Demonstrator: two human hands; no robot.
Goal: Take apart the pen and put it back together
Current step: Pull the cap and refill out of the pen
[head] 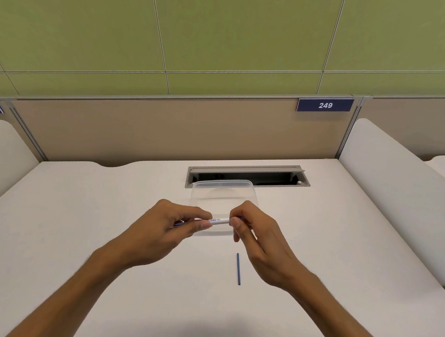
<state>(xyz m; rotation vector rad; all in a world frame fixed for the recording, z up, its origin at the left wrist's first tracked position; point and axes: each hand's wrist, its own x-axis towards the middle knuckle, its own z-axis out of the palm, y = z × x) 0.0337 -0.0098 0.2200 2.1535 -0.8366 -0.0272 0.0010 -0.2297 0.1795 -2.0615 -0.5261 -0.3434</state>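
White desk (117, 254) fills the view, and everything is placed off the clear plastic container (224, 194) sitting at its middle. Behind the container, a cable hatch (245, 176) lies open in the desktop, and up to its right a sign (325, 105) reads 249. Just in front of the container, the left hand (155, 233) grips the white marker barrel (218, 221), held level, while the right hand (257, 237) pinches the barrel's right end. Nearer than the container, a thin blue ink refill (238, 268) lies on the desk, apart from both hands.
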